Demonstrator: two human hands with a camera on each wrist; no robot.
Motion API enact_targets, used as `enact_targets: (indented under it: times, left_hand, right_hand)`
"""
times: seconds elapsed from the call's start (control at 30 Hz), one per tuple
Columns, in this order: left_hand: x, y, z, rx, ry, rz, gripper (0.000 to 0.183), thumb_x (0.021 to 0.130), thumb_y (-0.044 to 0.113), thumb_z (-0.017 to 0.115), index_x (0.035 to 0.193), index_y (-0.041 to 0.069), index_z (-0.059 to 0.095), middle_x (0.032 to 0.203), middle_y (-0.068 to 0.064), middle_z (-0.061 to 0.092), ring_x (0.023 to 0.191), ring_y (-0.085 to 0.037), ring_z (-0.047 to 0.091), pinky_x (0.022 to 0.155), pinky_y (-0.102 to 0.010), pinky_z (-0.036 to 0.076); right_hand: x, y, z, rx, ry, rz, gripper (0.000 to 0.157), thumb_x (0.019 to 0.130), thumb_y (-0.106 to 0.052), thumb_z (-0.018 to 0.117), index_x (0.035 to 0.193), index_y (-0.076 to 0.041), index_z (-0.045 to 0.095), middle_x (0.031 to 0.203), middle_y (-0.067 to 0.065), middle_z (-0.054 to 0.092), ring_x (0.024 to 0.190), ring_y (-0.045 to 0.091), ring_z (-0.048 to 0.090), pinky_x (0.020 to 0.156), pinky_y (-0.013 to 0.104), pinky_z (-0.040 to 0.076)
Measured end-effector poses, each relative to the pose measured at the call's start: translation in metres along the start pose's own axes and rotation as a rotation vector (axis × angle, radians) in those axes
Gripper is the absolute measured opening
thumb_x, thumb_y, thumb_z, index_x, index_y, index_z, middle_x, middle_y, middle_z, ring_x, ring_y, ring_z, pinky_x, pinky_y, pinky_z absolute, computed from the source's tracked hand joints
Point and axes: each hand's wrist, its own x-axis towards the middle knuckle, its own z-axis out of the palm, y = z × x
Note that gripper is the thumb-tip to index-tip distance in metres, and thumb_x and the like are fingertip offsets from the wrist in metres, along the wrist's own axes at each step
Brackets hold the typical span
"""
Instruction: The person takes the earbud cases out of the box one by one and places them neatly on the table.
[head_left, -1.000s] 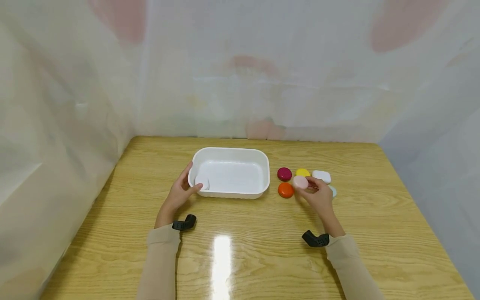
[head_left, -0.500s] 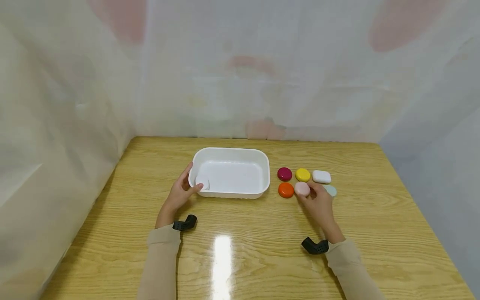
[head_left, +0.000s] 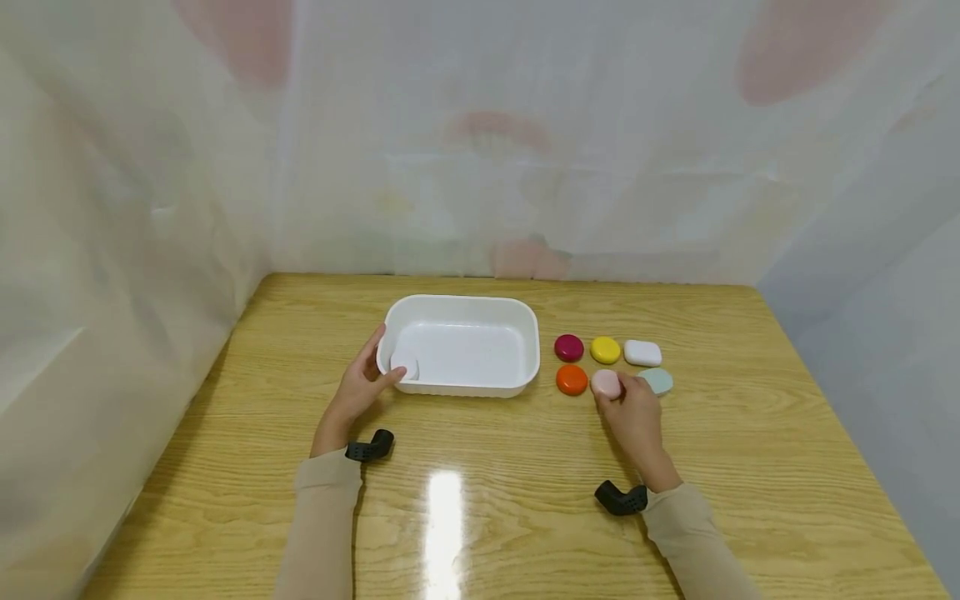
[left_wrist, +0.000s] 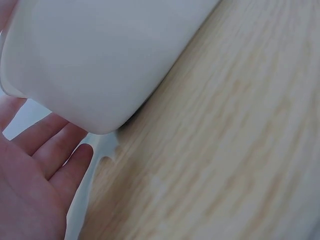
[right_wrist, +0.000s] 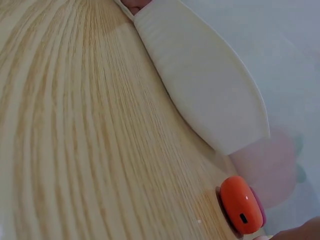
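Observation:
In the head view my left hand grips the near left corner of a white plastic tub, thumb over the rim, fingers along the outer wall. A round white case lies inside, by that thumb. My right hand pinches a small round pink earbud case low at the table. Close around it lie an orange case, a dark red case, a yellow case, a white rounded-rectangular case and a pale green case. A dark slot shows on the orange one in the right wrist view.
A wood-grain table carries everything. Light patterned sheeting hangs behind it and along both sides. A black camera mount sits on each wrist.
My right hand has lowered the pink case to the table, drawing it slightly toward me, beside the orange case. My left hand keeps its hold on the tub.

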Motion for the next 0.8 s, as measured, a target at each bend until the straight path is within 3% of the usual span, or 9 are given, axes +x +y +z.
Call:
enact_targets:
  times: [0.13,0.37,0.63,0.8]
  left_hand:
    - [0.000,0.000,0.000,0.008,0.004,-0.011,0.085,0.093,0.007,0.062,0.157,0.027,0.010,0.159,-0.016,0.028,0.136,-0.022,0.041,0.092,-0.002,0.041]
    - [0.001,0.000,0.000,0.005,0.001,-0.007,0.085,0.093,0.010,0.063,0.156,0.027,0.010,0.161,-0.013,0.024,0.142,-0.033,0.034,0.092,-0.002,0.040]
    - [0.000,0.002,0.001,0.016,0.012,-0.009,0.084,0.093,0.011,0.063,0.156,0.029,0.012,0.162,-0.012,0.023,0.144,-0.033,0.032,0.094,-0.001,0.037]
    - [-0.001,0.004,0.001,0.010,0.015,-0.042,0.084,0.092,0.010,0.063,0.156,0.029,0.012,0.162,-0.010,0.022,0.145,-0.030,0.031,0.093,0.000,0.037]
  right_hand:
    - [0.001,-0.002,0.000,-0.030,0.012,0.016,0.048,0.084,-0.015,0.071,0.119,0.016,0.059,0.110,0.037,0.063,0.101,0.047,0.061,0.089,0.054,0.048]
    - [0.002,-0.001,0.002,-0.052,0.053,0.011,0.042,0.085,-0.017,0.072,0.113,0.014,0.064,0.104,0.034,0.068,0.095,0.045,0.065,0.084,0.053,0.052]
    - [0.002,-0.003,-0.002,-0.070,0.099,-0.005,0.032,0.083,-0.016,0.074,0.098,0.011,0.068,0.086,0.030,0.068,0.079,0.039,0.065,0.074,0.051,0.052]
    - [0.006,-0.008,-0.010,-0.026,0.151,-0.040,0.036,0.081,-0.012,0.076,0.103,0.015,0.067,0.092,0.033,0.069,0.082,0.043,0.065,0.075,0.052,0.053]
